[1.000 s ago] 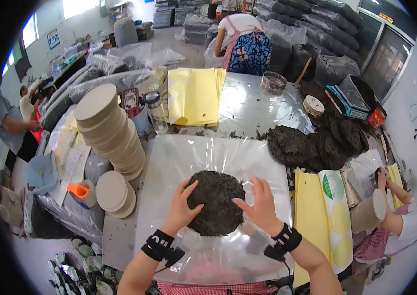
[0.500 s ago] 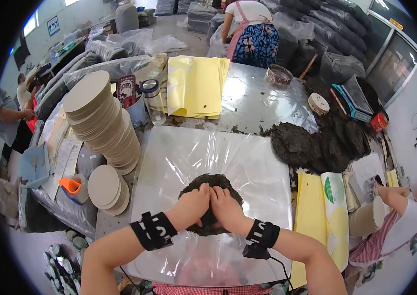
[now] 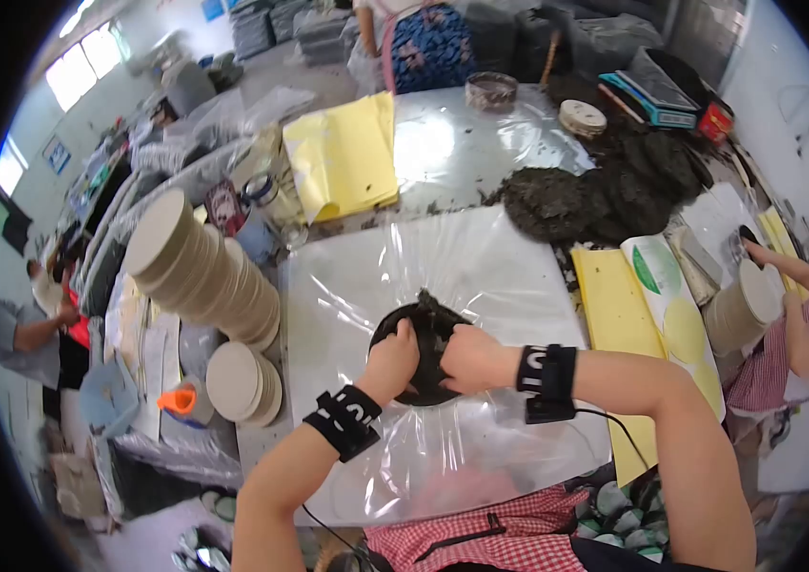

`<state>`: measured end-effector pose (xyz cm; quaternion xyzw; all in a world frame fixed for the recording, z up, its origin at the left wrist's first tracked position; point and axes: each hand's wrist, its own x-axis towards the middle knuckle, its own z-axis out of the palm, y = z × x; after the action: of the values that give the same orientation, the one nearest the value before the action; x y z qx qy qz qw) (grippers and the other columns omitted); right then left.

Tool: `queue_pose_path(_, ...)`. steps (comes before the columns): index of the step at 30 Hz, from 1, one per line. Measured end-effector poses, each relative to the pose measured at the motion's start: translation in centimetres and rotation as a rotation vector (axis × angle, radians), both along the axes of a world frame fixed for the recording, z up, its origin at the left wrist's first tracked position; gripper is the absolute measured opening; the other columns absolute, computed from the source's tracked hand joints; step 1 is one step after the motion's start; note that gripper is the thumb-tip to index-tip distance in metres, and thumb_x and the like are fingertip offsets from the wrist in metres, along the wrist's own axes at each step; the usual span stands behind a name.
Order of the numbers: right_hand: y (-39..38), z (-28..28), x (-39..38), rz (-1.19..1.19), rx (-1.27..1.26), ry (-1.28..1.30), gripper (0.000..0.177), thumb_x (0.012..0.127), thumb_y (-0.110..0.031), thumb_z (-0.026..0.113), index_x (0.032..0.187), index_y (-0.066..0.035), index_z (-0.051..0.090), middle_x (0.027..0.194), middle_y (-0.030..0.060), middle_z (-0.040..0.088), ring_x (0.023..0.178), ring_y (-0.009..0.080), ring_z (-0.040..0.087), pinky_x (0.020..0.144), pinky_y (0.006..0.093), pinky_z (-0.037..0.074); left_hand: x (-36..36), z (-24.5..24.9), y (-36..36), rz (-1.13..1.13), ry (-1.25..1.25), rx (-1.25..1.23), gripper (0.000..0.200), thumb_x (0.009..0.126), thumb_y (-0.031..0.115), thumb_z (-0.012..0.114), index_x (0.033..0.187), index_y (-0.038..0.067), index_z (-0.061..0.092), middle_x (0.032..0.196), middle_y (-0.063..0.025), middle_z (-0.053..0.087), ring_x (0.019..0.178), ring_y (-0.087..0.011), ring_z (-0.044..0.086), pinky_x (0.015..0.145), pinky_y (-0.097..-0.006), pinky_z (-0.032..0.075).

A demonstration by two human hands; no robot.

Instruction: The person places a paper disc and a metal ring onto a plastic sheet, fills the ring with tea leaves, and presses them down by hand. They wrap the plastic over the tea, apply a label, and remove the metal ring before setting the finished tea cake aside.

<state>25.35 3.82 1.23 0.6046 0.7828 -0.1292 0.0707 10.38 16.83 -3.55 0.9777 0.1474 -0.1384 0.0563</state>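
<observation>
A dark, round, moist-looking cake [image 3: 431, 383] of what looks like pressed leaf lies on the plastic-covered white board [image 3: 509, 434]. My left hand [image 3: 393, 362] is closed at its left part, the thumb pointing up and the fingers curled in. On the other side, my right hand [image 3: 474, 358] grips its right part, fingertips bent down into the dark material. A ragged piece of the cake stands up between and beyond my hands. The undersides of both hands are hidden. Each wrist wears a black strap.
Stacks of round cardboard discs [image 3: 204, 276] stand left, near an orange-topped container [image 3: 176, 400]. Yellow sheets [image 3: 347, 157] lie beyond the board, more to the right. Dark flattened cakes [image 3: 552, 205] lie back right. A person [image 3: 781, 353] sits at right; others stand farther off.
My hands have moved apart from the cake's middle to its two sides, and a piece now sticks up at its far edge. The head view has turned and tilted.
</observation>
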Motion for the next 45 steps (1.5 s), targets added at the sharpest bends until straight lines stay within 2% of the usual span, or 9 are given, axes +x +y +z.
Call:
queue_pose_path(5,-0.1,-2.2,-0.1,-0.033,0.367,0.152,0.027,0.085,-0.035,0.068,0.078,-0.010,0.073,0.080,0.0070,0.071,0.083,0.0260,0.066,0.076,0.0417,0.049,-4.0,4.2,3.8,-0.118,-0.704,-0.445,0.053,0.083,0.026,0.083,0.120,-0.007,0.064,0.112,-0.0219,0.065,0.082,-0.0323,0.070,0.076,-0.0382,0.056)
queue_pose_path(9,0.8,-3.4,-1.3,-0.044,0.371,0.274,0.045,0.085,-0.042,0.069,0.113,-0.007,0.067,0.118,0.0171,0.065,0.112,0.0350,0.058,0.093,0.0492,0.048,-11.8,-0.7,6.5,0.954,-0.592,-0.323,0.030,0.093,0.026,0.069,0.083,-0.003,0.070,0.086,-0.0173,0.069,0.090,-0.0298,0.065,0.073,-0.0352,0.052)
queue_pose_path(13,1.4,-3.7,-1.5,-0.018,0.346,0.232,0.067,0.082,-0.048,0.070,0.136,-0.009,0.057,0.145,0.0267,0.045,0.134,0.0495,0.039,0.108,0.0653,0.038,-15.8,-5.5,6.1,0.319,-0.461,-0.084,0.031,0.088,0.025,0.072,0.075,-0.003,0.068,0.076,-0.0170,0.064,0.082,-0.0288,0.062,0.071,-0.0342,0.048)
queue_pose_path(20,-1.0,-3.4,-2.3,0.022,0.286,0.246,0.072,0.085,-0.047,0.068,0.142,-0.006,0.052,0.152,0.0295,0.038,0.137,0.0526,0.037,0.107,0.0659,0.040,-15.7,7.1,5.4,0.410,-1.374,-1.401,0.024,0.102,0.018,0.060,0.098,-0.004,0.068,0.097,-0.0086,0.065,0.091,-0.0178,0.064,0.078,-0.0306,0.052)
queue_pose_path(25,-3.2,-2.9,-3.9,0.083,0.259,0.293,0.079,0.085,-0.046,0.069,0.148,-0.006,0.044,0.151,0.0286,0.039,0.137,0.0502,0.038,0.105,0.0660,0.041,-15.4,-6.6,9.3,0.879,-0.722,-1.478,0.038,0.109,0.024,0.048,0.128,-0.006,0.058,0.125,-0.0207,0.064,0.121,-0.0307,0.062,0.105,-0.0379,0.050)
queue_pose_path(32,-2.9,-1.2,-4.3,0.073,0.223,0.250,0.082,0.086,-0.050,0.067,0.152,-0.009,0.041,0.152,0.0273,0.040,0.137,0.0508,0.039,0.113,0.0653,0.030,3.9,-3.6,9.8,0.158,0.033,-2.726,0.065,0.104,0.038,0.054,0.154,0.002,0.031,0.149,-0.0272,0.046,0.135,-0.0375,0.051,0.116,-0.0468,0.039)
queue_pose_path(39,-2.6,-3.9,-3.5,0.074,0.307,0.427,0.083,0.086,-0.047,0.068,0.152,-0.006,0.040,0.150,0.0289,0.041,0.136,0.0495,0.041,0.113,0.0579,0.034,4.6,10.8,5.2,-0.165,-0.268,-1.246,0.073,0.094,0.010,0.069,0.156,0.005,0.032,0.127,-0.0172,0.065,0.125,-0.0205,0.058,0.099,-0.0386,0.051)
queue_pose_path(43,-2.0,-4.0,-3.4,0.026,0.222,0.518,0.089,0.081,-0.042,0.071,0.153,-0.003,0.037,0.150,0.0291,0.040,0.139,0.0472,0.039,0.114,0.0513,0.037,-6.7,6.7,6.4,0.417,-1.259,-1.644,0.071,0.102,0.031,0.058,0.160,0.010,0.024,0.126,-0.0163,0.065,0.112,-0.0230,0.065,0.098,-0.0392,0.051)
queue_pose_path(45,-1.4,-3.8,-3.2,-0.018,0.170,0.535,0.088,0.082,-0.044,0.070,0.152,-0.002,0.038,0.147,0.0291,0.042,0.134,0.0486,0.043,0.113,0.0516,0.037,-15.4,-0.1,5.4,0.882,-0.957,-1.721,0.063,0.106,0.037,0.049,0.159,0.013,0.026,0.128,-0.0169,0.064,0.103,-0.0296,0.068,0.097,-0.0424,0.052)
